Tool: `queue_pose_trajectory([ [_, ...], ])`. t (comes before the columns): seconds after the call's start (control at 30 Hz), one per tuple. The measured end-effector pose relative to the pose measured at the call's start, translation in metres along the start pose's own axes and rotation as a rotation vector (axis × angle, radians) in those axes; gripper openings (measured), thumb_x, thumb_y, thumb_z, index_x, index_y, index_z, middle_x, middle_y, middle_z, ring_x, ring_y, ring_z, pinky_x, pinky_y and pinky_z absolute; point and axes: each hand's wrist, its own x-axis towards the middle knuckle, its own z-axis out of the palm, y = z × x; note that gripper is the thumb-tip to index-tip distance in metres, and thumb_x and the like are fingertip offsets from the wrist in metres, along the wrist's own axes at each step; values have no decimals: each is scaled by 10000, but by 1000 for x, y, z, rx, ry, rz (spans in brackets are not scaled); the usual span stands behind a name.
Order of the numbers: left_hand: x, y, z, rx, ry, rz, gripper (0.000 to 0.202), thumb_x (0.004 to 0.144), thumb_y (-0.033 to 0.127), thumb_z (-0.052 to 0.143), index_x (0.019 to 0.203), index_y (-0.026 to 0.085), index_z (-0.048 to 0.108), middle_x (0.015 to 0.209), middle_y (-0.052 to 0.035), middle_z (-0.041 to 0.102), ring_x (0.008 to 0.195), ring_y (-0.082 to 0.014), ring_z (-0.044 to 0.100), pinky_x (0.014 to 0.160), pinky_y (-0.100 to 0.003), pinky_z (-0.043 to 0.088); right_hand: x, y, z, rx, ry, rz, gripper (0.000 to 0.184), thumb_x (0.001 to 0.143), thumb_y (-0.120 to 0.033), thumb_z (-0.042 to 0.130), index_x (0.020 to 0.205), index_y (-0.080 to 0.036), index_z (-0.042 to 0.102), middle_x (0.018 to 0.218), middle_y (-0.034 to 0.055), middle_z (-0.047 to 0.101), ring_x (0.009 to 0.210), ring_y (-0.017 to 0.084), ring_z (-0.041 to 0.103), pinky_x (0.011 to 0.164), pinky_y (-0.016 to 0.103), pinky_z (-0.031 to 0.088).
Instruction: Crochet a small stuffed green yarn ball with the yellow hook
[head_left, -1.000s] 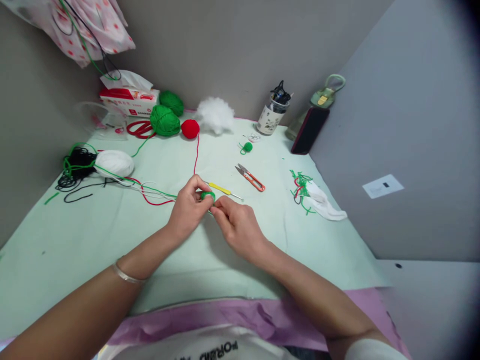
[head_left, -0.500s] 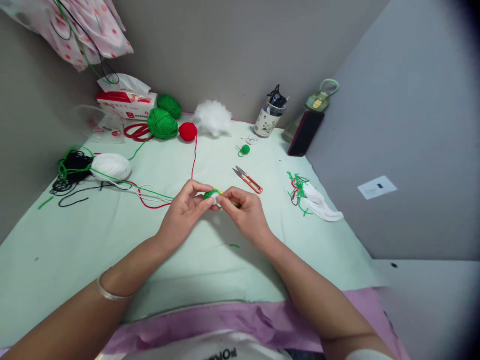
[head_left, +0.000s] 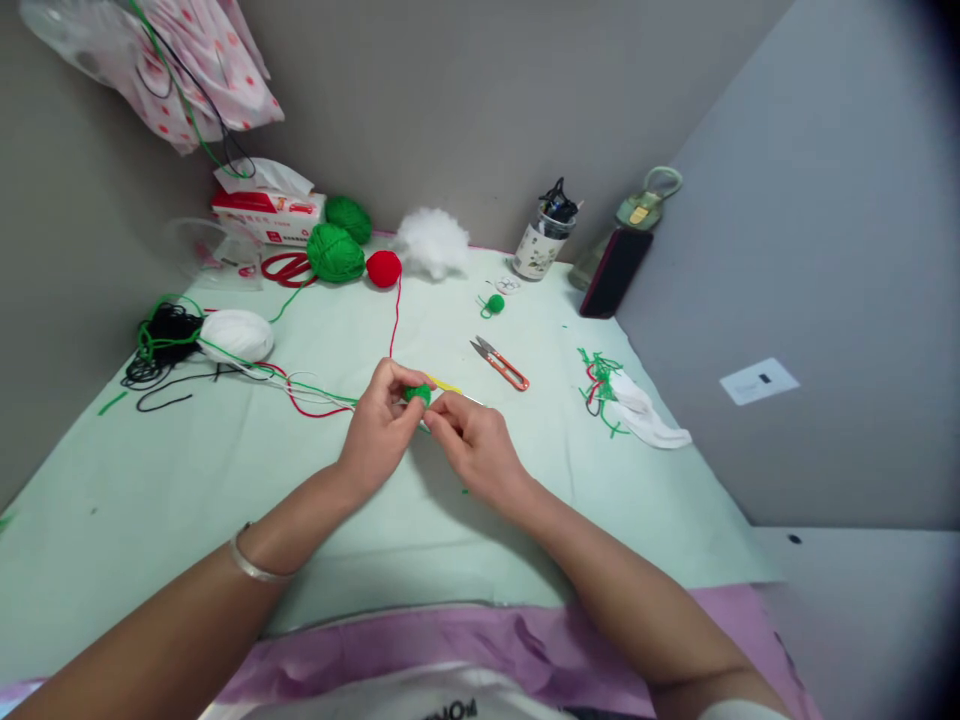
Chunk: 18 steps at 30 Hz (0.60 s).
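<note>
My left hand (head_left: 384, 425) is closed around a small round green crocheted piece (head_left: 417, 394), held a little above the table. The thumb and fingertips of my right hand (head_left: 474, 440) pinch together at its lower right edge, where a bit of white shows. A yellow crochet hook (head_left: 447, 386) with a metal end crosses just behind my right fingers; whether they grip it is hidden. Green, white and red yarn strands run from my left hand toward a white yarn ball (head_left: 236, 336) and a black yarn bundle (head_left: 171, 332) at the left.
Beyond my hands lie orange-handled thread snips (head_left: 501, 363) and a little green ball (head_left: 495, 304). Green yarn balls (head_left: 335, 252), a red yarn ball (head_left: 384, 268), white stuffing (head_left: 433, 242), a pen jar (head_left: 541, 245) and a phone (head_left: 616, 273) line the back. Yarn scraps (head_left: 598, 380) lie right.
The crocheted piece has turned in my fingers, so its green side faces up and the white filling is mostly out of sight. More of the yellow hook shows. The view has shifted slightly.
</note>
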Motion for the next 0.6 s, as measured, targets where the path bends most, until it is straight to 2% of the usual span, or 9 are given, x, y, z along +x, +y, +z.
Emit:
queue_pose_trajectory([
  [0.1, -5, 3, -1, -10, -17, 27, 176, 845, 214, 672, 954, 228, 535, 1120, -65, 643, 1065, -201, 637, 895, -335, 516, 7, 7, -3, 211, -10, 110, 295, 934, -428, 556, 745, -202, 560, 549, -79, 370, 526, 100, 294, 532, 251, 233],
  [0.2, -7, 7, -4, -54, -74, 6, 214, 861, 270, 704, 997, 224, 545, 1187, -85, 642, 1105, -212, 643, 937, -353, 517, 9, 9, -6, 270, 11, 145, 317, 905, -450, 600, 718, -196, 566, 541, -85, 338, 517, 93, 262, 511, 253, 202],
  [0.4, -2, 11, -8, -131, -77, -70, 256, 842, 286, 753, 984, 222, 550, 1003, -22, 685, 959, -174, 668, 880, -320, 523, 3, 1, -12, 71, 39, -17, 245, 973, -355, 500, 787, -204, 549, 606, -65, 412, 563, 105, 355, 575, 245, 279],
  [0.6, -3, 8, -1, -93, 33, -92, 227, 806, 216, 718, 950, 209, 542, 929, -17, 674, 894, -168, 653, 825, -305, 505, -7, -9, -2, -131, -2, -92, 198, 978, -273, 424, 794, -224, 480, 611, -50, 436, 545, 126, 383, 586, 263, 282],
])
